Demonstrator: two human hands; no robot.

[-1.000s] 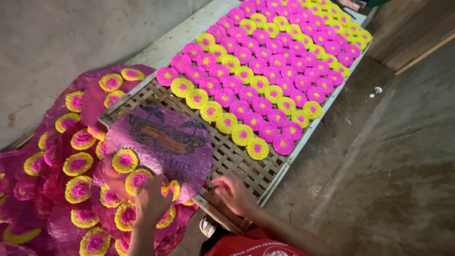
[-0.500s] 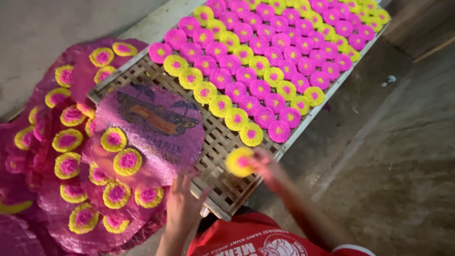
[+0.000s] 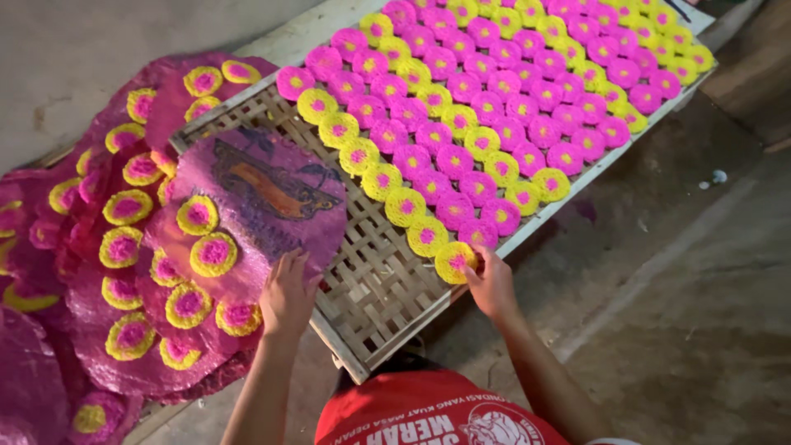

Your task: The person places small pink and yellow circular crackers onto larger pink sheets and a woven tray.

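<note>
We see right hand pinching a yellow-pink disc at woven tray near edge; left hand spread flat on pink sheet | step: laying the row | next likely needs snug placement beside neighbours

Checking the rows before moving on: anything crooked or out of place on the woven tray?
Nothing stands out. The pink and yellow discs lie in even rows on the woven bamboo tray; the right hand sets one at the row's end.
</note>
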